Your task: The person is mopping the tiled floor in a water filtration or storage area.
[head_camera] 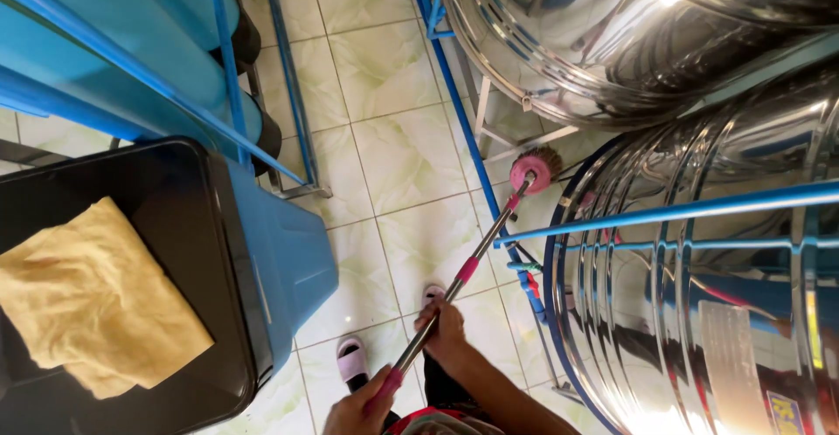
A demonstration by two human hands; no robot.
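I hold a mop with a metal pole (483,247) and pink fittings. My right hand (446,332) grips the pole at its middle. Lower down, my left hand (358,409) closes around the pink end of the handle. The pink round mop head (533,169) rests on the pale green tiled floor (393,138), beside the base of a large shiny steel tank (699,313). My feet in pink slippers (351,358) stand on the tiles below the pole.
A second steel tank (612,42) stands at the top right in a blue frame. Blue cylinders (131,33) lie on a blue rack at the upper left. A blue bin with a black lid (218,252) holds a yellow cloth (87,300).
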